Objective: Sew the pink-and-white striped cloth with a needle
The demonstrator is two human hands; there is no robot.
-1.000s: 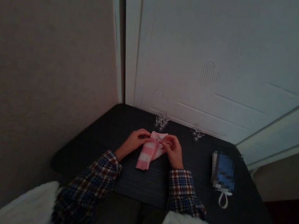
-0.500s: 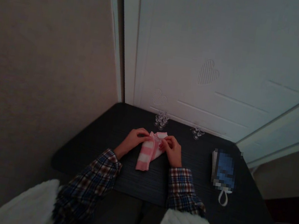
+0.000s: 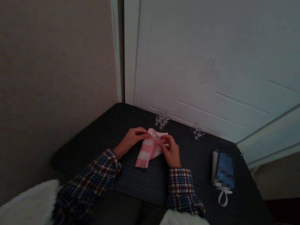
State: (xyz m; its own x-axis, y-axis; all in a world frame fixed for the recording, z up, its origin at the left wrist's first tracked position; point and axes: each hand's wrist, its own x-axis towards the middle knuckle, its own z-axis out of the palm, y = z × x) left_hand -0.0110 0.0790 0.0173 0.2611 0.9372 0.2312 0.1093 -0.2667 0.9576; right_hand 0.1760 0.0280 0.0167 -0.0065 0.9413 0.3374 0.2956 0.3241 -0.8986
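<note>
A pink-and-white striped sock [image 3: 145, 152] lies folded on the dark table, its cuff gaping at the top. My left hand [image 3: 132, 139] pinches the left edge of that cuff between thumb and fingers. On the other side, my right hand [image 3: 171, 151] is closed at the cuff's right part, fingertips together. A small clear plastic piece [image 3: 157, 137] shows inside the opening beside the right fingertips; its exact kind is hard to make out. Whether the right fingers grip this piece or only the fabric is partly hidden.
Several small clear plastic pieces, looking like suction cups, form a cluster [image 3: 162, 120] behind the sock, with another cluster [image 3: 197, 133] farther right. A blurred blue object [image 3: 225, 169] with a white loop lies on the table's right. A white door panel [image 3: 184, 84] borders the back.
The sock's cuff has been spread wider and its lower end has shifted slightly up and left. My left hand moved a little left; the right hand stays near the opening.
</note>
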